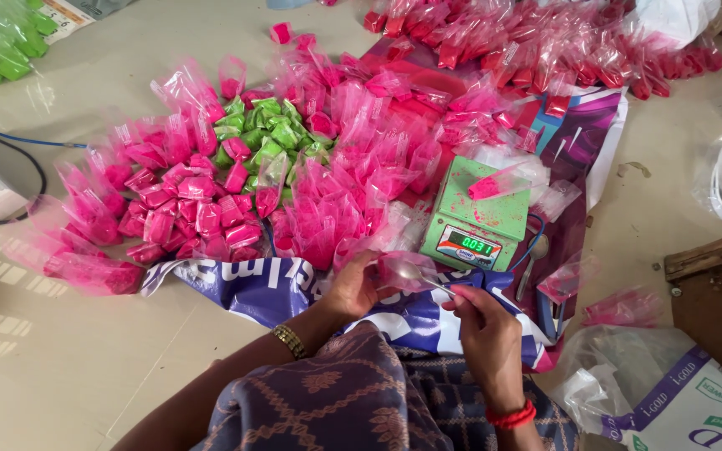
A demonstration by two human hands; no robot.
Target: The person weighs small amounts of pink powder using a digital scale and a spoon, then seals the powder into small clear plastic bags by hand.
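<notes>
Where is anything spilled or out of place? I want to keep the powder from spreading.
Pink powder is smeared on the green scale, around the packet lying on its platform. A few green packets sit mixed into the pink packets. The left hand holds a small bag and the right hand a spoon.

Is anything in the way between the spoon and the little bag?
Nothing visible. The right hand holds the spoon right at the small clear bag held by the left hand.
</notes>
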